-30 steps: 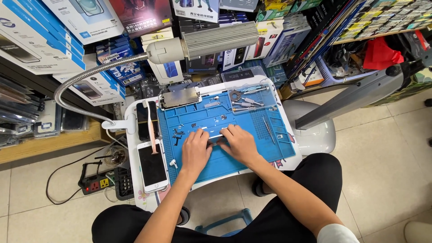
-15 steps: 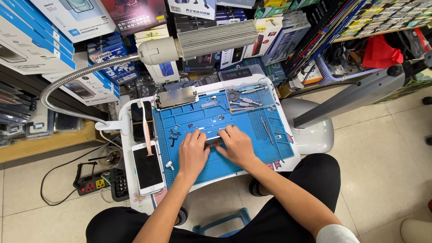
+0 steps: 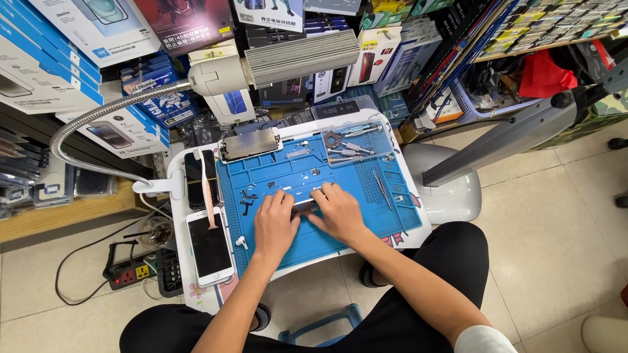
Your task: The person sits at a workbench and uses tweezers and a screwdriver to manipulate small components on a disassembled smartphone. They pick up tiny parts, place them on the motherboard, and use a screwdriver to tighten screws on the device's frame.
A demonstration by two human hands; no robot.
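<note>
Between our two hands, on the blue mat, lies a small dark flat part [image 3: 306, 204], and both sets of fingers meet on it. Our left hand [image 3: 275, 225] rests palm down with its fingers [image 3: 285, 201] pressed close together, their tips on the left end of the part. Our right hand [image 3: 339, 212] mirrors it, fingers [image 3: 325, 194] bunched and curled onto the right end. Whether either hand truly pinches the part or only presses it flat, we cannot tell.

Compared with a second ago, very little has shifted: the hands sit at the same middle spot of the mat, perhaps drawn a touch closer together, and the part has not travelled. We judge that the work is a steady hold or press in place, not a carry.

Outward from the fingers, the blue mat [image 3: 386, 209] covers most of the small white surface [image 3: 418, 196]. Tiny screws and dark bits [image 3: 247, 198] lie scattered just left of the left hand. Farther off, a metal plate [image 3: 250, 144] sits at the far left corner of the mat, and a clear tray of tools [image 3: 350, 147] at the far right. Left of the mat lie a white phone [image 3: 209, 245] near us and a dark phone [image 3: 196, 176] beyond it. A lamp on a bendy neck [image 3: 294, 62] hangs over the far edge.
</note>
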